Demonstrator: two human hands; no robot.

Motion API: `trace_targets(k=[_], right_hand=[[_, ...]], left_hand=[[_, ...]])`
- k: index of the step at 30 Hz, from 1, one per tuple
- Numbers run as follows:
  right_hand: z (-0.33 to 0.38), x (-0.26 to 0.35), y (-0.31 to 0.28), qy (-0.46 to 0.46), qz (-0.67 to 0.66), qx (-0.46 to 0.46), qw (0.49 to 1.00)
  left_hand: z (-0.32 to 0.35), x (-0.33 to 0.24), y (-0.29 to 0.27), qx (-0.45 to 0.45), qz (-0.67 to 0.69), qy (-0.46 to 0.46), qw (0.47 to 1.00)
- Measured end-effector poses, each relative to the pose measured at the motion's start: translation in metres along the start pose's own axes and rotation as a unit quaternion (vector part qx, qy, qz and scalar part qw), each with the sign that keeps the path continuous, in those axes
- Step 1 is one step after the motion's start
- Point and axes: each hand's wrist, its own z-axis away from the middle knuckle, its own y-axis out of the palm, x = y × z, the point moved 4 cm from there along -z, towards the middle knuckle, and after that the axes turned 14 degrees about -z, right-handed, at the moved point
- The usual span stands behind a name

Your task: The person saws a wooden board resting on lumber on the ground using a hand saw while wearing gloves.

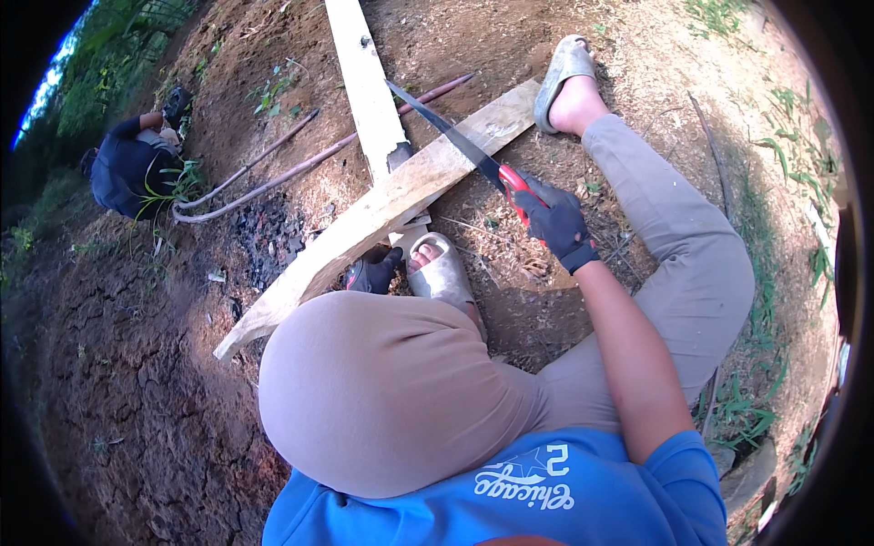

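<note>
The gloved right hand [557,221] clamped a red-handled saw [455,136] across a rough pale plank [364,218]; the gloved left hand [371,271] gripped the plank's near edge.

Rough pale wood plank [364,223] — dark metal saw blade [446,127]

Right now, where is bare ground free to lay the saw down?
Free: the soil between the right leg and the plank, beside the saw; also the cracked earth left of the plank. Crowded: around the left hand, sandalled foot and crossing board.
</note>
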Motion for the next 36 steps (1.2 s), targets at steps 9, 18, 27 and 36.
trace_targets(k=[9, 18, 27, 36], right_hand=[[-0.006, -0.008, -0.001, -0.022, -0.019, 0.001, 1.0], [0.0, -0.013, 0.002, -0.04, -0.083, -0.006, 0.996], [-0.004, -0.011, -0.003, -0.036, -0.066, -0.008, 0.997], [-0.011, -0.022, 0.0, -0.092, 0.035, 0.001, 0.995]], left_hand=[[-0.011, -0.006, -0.007, -0.05, -0.025, 0.057, 0.997], [-0.006, -0.012, -0.016, -0.094, -0.079, 0.093, 0.988], [-0.003, -0.018, -0.031, -0.142, -0.132, 0.123, 0.973], [0.008, -0.024, -0.054, -0.222, -0.193, 0.154, 0.944]])
